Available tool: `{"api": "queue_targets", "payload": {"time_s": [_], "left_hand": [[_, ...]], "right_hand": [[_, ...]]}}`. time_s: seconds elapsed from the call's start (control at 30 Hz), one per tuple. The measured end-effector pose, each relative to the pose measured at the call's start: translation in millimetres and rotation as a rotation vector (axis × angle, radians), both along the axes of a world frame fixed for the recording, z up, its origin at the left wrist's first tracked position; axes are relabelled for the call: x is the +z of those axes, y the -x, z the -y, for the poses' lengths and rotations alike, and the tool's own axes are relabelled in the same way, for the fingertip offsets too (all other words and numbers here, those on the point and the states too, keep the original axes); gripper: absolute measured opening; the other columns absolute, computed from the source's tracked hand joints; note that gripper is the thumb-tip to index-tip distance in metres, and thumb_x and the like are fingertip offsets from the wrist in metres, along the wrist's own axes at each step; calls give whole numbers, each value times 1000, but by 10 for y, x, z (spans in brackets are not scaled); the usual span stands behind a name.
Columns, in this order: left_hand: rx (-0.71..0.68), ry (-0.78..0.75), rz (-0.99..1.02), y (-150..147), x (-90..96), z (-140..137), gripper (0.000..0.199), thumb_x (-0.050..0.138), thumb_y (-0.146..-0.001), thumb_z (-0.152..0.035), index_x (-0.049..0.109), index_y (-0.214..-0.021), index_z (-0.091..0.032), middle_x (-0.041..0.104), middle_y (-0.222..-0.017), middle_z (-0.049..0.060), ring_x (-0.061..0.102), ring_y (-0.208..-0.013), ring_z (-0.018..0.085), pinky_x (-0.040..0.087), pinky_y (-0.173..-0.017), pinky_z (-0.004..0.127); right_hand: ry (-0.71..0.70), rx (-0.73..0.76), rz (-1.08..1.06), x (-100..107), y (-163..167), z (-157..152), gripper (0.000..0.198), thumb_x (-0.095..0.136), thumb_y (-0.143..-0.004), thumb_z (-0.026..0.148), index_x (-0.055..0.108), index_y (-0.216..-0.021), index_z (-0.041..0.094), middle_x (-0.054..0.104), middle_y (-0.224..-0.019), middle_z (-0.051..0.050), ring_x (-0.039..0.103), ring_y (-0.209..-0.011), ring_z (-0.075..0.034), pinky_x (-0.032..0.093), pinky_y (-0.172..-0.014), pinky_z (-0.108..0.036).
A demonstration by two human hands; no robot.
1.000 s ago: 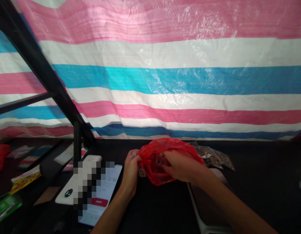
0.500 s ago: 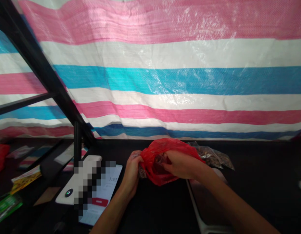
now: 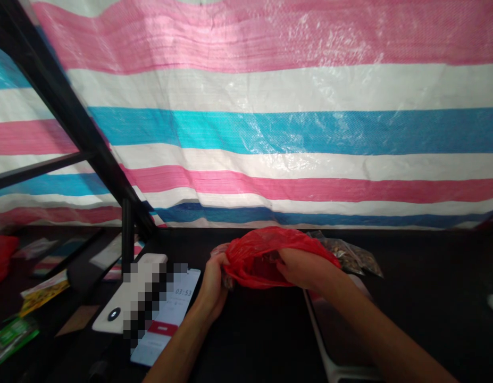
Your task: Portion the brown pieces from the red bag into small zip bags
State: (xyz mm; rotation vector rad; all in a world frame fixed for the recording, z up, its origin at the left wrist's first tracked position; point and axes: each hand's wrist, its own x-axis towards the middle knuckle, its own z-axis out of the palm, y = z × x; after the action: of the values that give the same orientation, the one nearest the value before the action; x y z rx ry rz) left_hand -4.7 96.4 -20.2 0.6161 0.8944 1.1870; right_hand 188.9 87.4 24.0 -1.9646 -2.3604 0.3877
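A red plastic bag point(image 3: 266, 239) lies with its mouth towards me near the back of the black table. My left hand point(image 3: 214, 282) grips the bag's left edge, with thumb and fingers closed. A clear plastic packet point(image 3: 228, 282) shows by those fingers; its contents are too dim to name. My right hand point(image 3: 306, 268) reaches into the bag's mouth from the right. Its fingers are curled and partly hidden in the bag, and I cannot make out what they hold. Just behind the right wrist lies a clear bag of brown dried pieces point(image 3: 352, 255).
A dark-screened device with a pale frame point(image 3: 318, 340) lies under my right forearm. On the left are a lit phone point(image 3: 162, 338), a white device point(image 3: 106, 319), a green packet point(image 3: 15, 340) and a yellow packet point(image 3: 47, 295). A black post point(image 3: 127, 229) and striped sheeting point(image 3: 294, 127) stand behind.
My right hand has shifted slightly right, and the small clear item seen at its fingertips is now lost in the bag. The bag's mouth has flattened, and my left hand has moved slightly left.
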Motion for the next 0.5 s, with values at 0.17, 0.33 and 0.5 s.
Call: {"api": "queue_targets", "payload": {"time_s": [0.17, 0.33, 0.5], "left_hand": [[-35, 15, 58, -10, -11, 11, 17, 52, -46, -13, 54, -62, -20, 40, -44, -8, 30, -33, 7, 21, -34, 20], [-92, 43, 88, -34, -49, 45, 7, 51, -48, -16, 45, -49, -21, 36, -39, -6, 30, -32, 7, 24, -34, 20], [-140, 70, 97, -19, -106, 22, 16, 50, -48, -16, 39, -38, -22, 34, -34, -4, 30, -30, 8, 25, -33, 21]], "right_hand": [[-20, -17, -4, 30, 51, 31, 39, 57, -91, 22, 68, -128, 18, 74, -122, -15, 68, -115, -30, 48, -99, -35], [-9, 1, -5, 23, 101, 38, 46, 55, -94, 21, 61, -139, 19, 69, -134, -15, 61, -128, -29, 44, -108, -39], [35, 15, -1, 13, 84, 37, 39, 56, -93, 22, 68, -131, 21, 69, -135, -11, 67, -119, -29, 47, -104, -37]]}}
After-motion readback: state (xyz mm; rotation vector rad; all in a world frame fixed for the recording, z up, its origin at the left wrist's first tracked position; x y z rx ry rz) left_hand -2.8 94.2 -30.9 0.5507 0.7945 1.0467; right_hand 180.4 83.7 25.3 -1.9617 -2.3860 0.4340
